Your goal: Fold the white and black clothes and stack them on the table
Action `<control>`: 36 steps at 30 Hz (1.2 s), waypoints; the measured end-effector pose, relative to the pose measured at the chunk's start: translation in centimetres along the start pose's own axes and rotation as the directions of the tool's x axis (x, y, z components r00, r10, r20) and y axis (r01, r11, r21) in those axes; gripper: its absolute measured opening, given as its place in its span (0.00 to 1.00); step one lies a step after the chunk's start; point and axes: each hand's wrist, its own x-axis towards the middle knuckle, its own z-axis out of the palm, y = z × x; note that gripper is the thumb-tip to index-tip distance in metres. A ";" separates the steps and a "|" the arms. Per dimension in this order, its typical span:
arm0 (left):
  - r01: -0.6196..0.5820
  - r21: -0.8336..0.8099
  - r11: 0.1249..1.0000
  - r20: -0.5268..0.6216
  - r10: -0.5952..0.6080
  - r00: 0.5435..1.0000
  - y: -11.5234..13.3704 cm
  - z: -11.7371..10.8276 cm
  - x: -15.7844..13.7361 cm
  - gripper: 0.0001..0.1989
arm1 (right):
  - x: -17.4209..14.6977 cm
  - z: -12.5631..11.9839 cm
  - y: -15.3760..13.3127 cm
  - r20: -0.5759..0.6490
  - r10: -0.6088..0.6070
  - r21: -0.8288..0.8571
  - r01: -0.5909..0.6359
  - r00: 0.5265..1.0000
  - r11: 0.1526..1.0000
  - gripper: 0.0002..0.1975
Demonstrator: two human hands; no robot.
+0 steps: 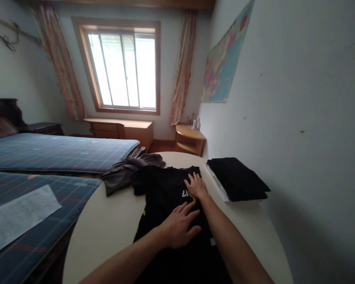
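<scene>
A black T-shirt with white lettering and yellow trim lies spread on the round cream table, one sleeve out to the left. My left hand rests over the middle of the shirt, fingers spread. Further up, near the collar on the right side, my right hand lies flat with its fingers apart, partly covering the lettering. Neither hand grips the cloth. The shirt's right sleeve does not show, and its lower part runs towards me between my forearms.
A crumpled grey garment hangs partly over the table's left edge. On the right, a folded black stack sits on something white by the wall. Beds with plaid mattresses stand left, one bearing a paper sheet.
</scene>
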 end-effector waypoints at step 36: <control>0.646 0.091 0.758 -0.524 -0.515 0.679 -18.9 -15.7 4.5 0.11 | 1.8 -0.7 2.1 -0.050 0.099 0.003 -0.099 0.994 0.995 0.33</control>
